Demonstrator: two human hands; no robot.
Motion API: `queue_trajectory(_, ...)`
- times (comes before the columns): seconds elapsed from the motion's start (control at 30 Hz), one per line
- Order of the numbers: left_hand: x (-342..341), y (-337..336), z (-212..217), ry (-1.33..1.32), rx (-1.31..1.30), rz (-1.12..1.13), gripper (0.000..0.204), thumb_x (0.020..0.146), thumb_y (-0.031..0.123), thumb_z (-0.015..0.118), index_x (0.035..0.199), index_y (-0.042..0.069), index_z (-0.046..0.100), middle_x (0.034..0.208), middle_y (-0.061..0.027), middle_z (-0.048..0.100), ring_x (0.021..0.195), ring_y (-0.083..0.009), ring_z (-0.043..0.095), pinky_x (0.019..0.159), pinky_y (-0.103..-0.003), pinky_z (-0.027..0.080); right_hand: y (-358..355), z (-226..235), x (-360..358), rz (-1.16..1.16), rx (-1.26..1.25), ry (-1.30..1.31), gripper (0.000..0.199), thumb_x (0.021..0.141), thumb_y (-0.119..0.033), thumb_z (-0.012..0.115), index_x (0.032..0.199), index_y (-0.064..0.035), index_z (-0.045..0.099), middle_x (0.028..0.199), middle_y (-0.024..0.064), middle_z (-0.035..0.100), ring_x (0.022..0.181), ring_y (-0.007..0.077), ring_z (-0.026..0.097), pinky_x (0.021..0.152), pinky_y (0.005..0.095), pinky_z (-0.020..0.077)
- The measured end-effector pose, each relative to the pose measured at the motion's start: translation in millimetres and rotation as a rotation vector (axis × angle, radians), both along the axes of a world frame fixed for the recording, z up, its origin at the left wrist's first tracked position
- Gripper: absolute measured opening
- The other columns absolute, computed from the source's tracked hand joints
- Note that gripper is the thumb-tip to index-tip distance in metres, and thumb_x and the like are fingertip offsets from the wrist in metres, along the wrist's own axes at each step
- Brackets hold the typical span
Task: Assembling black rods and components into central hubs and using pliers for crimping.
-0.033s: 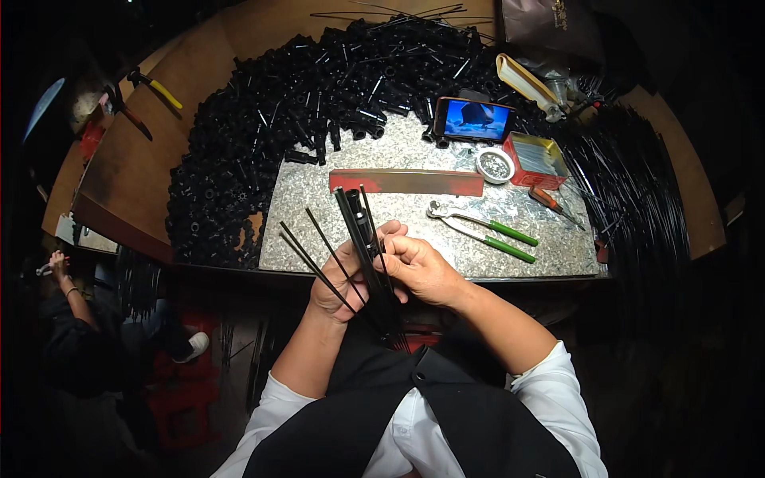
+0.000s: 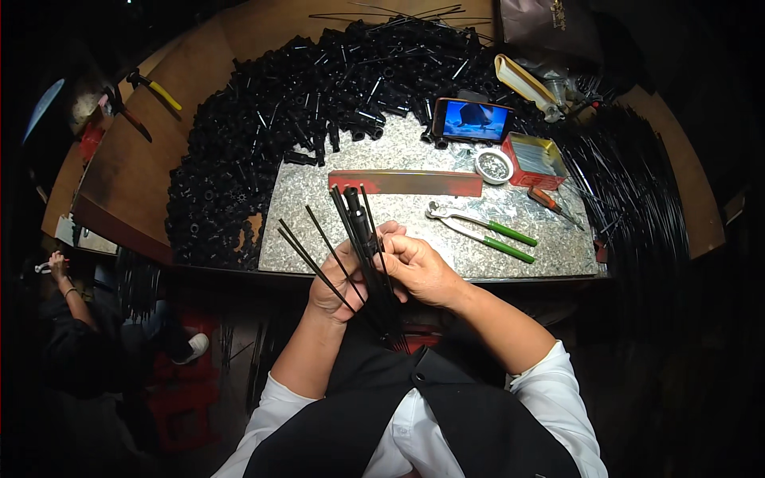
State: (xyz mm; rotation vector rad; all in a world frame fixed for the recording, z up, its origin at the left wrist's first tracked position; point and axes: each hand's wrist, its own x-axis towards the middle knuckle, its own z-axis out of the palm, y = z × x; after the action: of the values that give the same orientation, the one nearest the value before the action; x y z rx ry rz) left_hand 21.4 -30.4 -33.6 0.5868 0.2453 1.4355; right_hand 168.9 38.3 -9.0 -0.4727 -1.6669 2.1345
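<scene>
Both of my hands are together just in front of the table's near edge, around a black tubular piece [image 2: 356, 209] with thin black rods [image 2: 319, 269] fanning out from it. My left hand [image 2: 339, 285] is curled around the lower part of this bundle from the left, and several rods cross its palm. From the right, my right hand [image 2: 416, 267] pinches with thumb and forefinger at one rod beside the tube. The fingers partly hide where rods and tube meet. Beyond the hands lies a long red-edged bar [image 2: 406, 182]. Green-handled pincers [image 2: 482, 231] rest to its right, jaws toward the left.
Black tubular fittings [image 2: 263, 119] form a large heap at the back and left. A phone [image 2: 472, 119], a white cup [image 2: 494, 166], a red tin [image 2: 535, 162] and a screwdriver [image 2: 550, 203] stand or lie right. Long black rods [image 2: 637, 183] fill the far right. A co-worker's hand [image 2: 59, 267] shows lower left.
The bundle has turned slightly in my hands: a rod at its top now stands a little apart from the tube. Both hands keep nearly the same place.
</scene>
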Motion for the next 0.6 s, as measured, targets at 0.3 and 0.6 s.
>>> queue_trajectory(0.3, 3.5, -17.8, 16.4, 0.348, -0.081, 0.728, 0.061, 0.095, 0.051, 0.035, 0.118, -0.004, 0.049, 0.115, -0.0125, 0.055, 0.104, -0.0205, 0.054, 0.092, -0.035, 0.041, -8.8, 3.2, -32.8, -0.32, 0.402, -0.015, 0.029, 0.091, -0.015, 0.057, 0.068, -0.0028, 0.044, 0.065, -0.0018, 0.039, 0.059, 0.0049, 0.036, 0.052, 0.0227, 0.0322)
queue_trajectory(0.6, -8.7, -25.0, 47.2, 0.647, -0.098, 0.956, 0.015, 0.083, 0.002, 0.066, 0.095, -0.002, 0.06, 0.088, -0.0024, 0.061, 0.079, -0.0069, 0.056, 0.074, -0.021, 0.045, -16.4, 9.7, -50.3, -0.33, 0.559, 0.064, 0.03, 0.09, -0.015, 0.058, 0.067, -0.0009, 0.044, 0.062, 0.0012, 0.037, 0.057, 0.0087, 0.034, 0.051, 0.0269, 0.0322)
